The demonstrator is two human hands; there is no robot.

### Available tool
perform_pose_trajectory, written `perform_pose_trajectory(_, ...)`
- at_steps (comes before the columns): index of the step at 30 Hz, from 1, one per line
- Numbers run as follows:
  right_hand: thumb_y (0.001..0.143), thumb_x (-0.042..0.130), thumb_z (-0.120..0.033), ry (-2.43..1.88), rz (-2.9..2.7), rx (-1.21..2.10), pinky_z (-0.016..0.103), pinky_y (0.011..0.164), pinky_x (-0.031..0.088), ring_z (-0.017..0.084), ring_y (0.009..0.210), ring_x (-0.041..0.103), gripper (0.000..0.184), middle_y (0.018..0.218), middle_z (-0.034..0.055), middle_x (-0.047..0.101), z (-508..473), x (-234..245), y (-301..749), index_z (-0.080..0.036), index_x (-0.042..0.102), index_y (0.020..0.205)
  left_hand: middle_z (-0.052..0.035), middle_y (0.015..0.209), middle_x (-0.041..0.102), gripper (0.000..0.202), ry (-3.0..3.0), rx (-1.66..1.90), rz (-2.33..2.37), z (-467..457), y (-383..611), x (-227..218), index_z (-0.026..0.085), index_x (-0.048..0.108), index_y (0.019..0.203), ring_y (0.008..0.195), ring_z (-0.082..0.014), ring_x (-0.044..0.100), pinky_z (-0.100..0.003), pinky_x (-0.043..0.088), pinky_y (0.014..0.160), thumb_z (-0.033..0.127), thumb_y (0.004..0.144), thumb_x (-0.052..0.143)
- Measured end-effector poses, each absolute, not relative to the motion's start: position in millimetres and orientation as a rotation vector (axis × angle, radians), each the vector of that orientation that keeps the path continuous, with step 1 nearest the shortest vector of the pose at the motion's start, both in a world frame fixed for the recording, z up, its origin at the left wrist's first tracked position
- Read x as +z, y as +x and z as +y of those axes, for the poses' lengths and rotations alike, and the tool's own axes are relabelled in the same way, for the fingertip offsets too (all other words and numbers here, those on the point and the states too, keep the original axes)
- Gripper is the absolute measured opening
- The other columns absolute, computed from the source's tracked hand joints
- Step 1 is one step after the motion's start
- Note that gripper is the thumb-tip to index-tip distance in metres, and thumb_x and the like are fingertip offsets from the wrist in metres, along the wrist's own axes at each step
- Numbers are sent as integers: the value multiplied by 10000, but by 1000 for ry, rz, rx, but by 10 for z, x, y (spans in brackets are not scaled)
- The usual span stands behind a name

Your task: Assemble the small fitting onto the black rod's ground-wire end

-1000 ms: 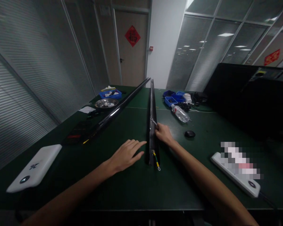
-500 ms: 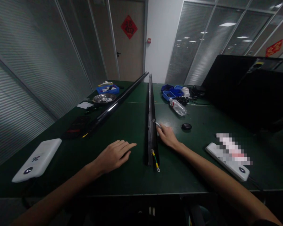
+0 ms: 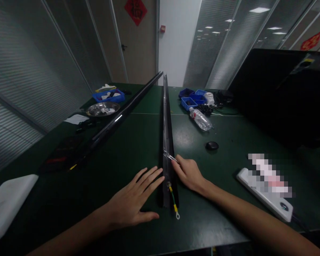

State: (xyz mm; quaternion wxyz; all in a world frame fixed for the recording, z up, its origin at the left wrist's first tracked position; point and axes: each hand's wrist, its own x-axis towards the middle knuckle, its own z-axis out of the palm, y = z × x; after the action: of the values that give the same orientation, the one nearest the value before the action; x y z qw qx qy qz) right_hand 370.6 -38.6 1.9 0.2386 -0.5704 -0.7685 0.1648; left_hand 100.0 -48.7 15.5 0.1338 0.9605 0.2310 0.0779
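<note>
A long black rail (image 3: 166,121) lies lengthwise down the middle of the green table (image 3: 138,142), its near end right in front of me. A yellow-green wire with a ring terminal (image 3: 174,204) hangs from that near end. My left hand (image 3: 134,199) lies flat on the table beside the rail's left edge, fingers spread and touching it. My right hand (image 3: 188,172) rests against the rail's right side, its fingers closed on a small metal wrench (image 3: 169,156) whose tip sits on the rail.
A second black rail (image 3: 117,119) runs diagonally at the left. Farther back are a water bottle (image 3: 201,119), blue bins (image 3: 192,99), a metal dish (image 3: 102,108) and a small black puck (image 3: 211,145). White devices lie at the right (image 3: 266,193) and left (image 3: 5,206).
My left hand slid right until its fingers reached the rail. My right hand moved nearer along the rail with the wrench. The view tilted down and drew closer.
</note>
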Motion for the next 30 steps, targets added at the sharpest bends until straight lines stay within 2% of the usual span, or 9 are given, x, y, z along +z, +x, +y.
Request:
perform_pose_trajectory(4,1064,386,-404,-1443,-2078,536,230,563,333,141,530,532,315,657,-19,577,-402,6,3724,-217,536,859,-123,1659,221,970,2793,233,662,-490,1001,171,228,158,1618,1497,-383,275,-593,274,1214,606,881,662)
perform_pose_trajectory(8,1052,449,-389,-1272,-2009,671,223,579,376,128,560,529,284,688,-22,589,-418,38,3755,-208,590,885,-120,1637,280,904,2822,293,662,-509,1002,154,216,216,1605,1476,-371,316,-575,314,1205,510,891,684)
perform_pose_trajectory(12,1039,481,-364,-1180,-1918,758,238,620,437,144,642,577,263,795,10,660,-441,89,3817,-198,682,1000,-109,1549,426,665,2820,450,632,-532,1014,137,223,339,1549,1422,-317,399,-522,362,1186,277,942,605)
perform_pose_trajectory(15,1021,509,-352,-1151,-1865,826,268,679,492,169,742,629,274,930,39,704,-476,87,3872,-218,701,1163,-109,1362,575,451,2718,650,629,-509,1072,159,206,487,1405,1267,-262,534,-446,467,1085,141,959,491)
perform_pose_trajectory(17,990,566,-377,-1142,-1763,887,262,626,498,157,681,615,268,867,28,688,-502,67,3895,-218,712,1148,-104,1191,627,305,2592,781,699,-463,1147,188,185,563,1251,1114,-231,596,-398,522,975,130,978,440)
perform_pose_trajectory(19,961,613,-416,-1108,-1609,1014,227,491,455,123,527,547,253,696,-10,618,-518,49,3899,-205,714,1057,-92,1093,627,222,2458,877,791,-402,1242,215,178,585,1134,1036,-213,607,-378,529,942,147,994,416)
perform_pose_trajectory(22,928,663,-457,-977,-1377,1194,193,365,398,99,421,460,267,570,-56,488,-505,48,3877,-199,694,990,-94,1176,597,225,2340,881,841,-320,1378,223,186,573,1177,1096,-212,581,-366,512,981,189,1021,411)
perform_pose_trajectory(26,928,650,-523,-818,-1178,1259,181,344,433,94,482,433,346,656,-45,439,-444,76,3851,-195,689,1029,-81,1291,558,293,2267,808,855,-282,1435,185,215,514,1316,1049,-185,590,-354,509,997,217,1045,404)
perform_pose_trajectory(30,943,594,-593,-861,-1201,1270,164,336,406,73,451,394,422,637,-51,430,-423,44,3833,-177,647,903,-61,1305,572,307,2283,721,758,-314,1403,170,237,539,1316,1158,-193,578,-354,473,1065,195,1050,391)
